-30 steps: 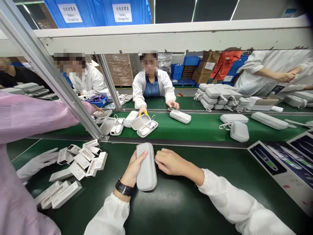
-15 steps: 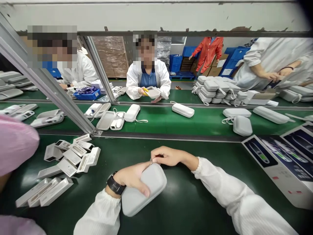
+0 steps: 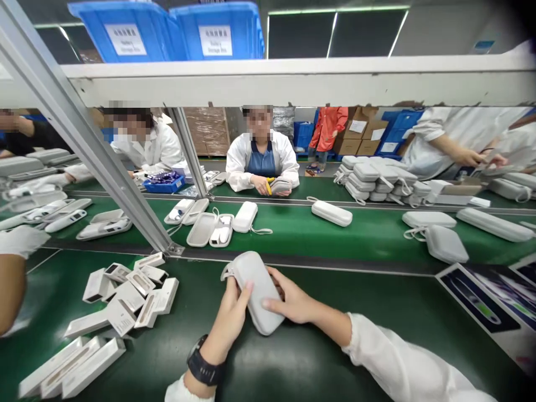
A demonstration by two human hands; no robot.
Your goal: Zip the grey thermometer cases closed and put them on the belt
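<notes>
A closed grey zip case [image 3: 256, 290] lies tilted on the dark green bench, its far end pointing up-left. My left hand [image 3: 228, 318], with a black watch at the wrist, grips its left side, thumb on top. From the right, my right hand [image 3: 293, 301] holds the other side with its fingers against the case. A small loop or zip pull shows at the case's far left end.
Small white boxes [image 3: 129, 287] are heaped at the left, longer ones [image 3: 71, 365] nearer me. A green conveyor [image 3: 293, 229] behind carries open and closed grey cases. Printed cartons [image 3: 489, 301] lie right. A metal strut [image 3: 104, 167] slants at left. Other people work across the belt.
The case has gone from lying across under my left hand to pointing away, further up the bench. My right hand moved from the zip end onto the case's right side.
</notes>
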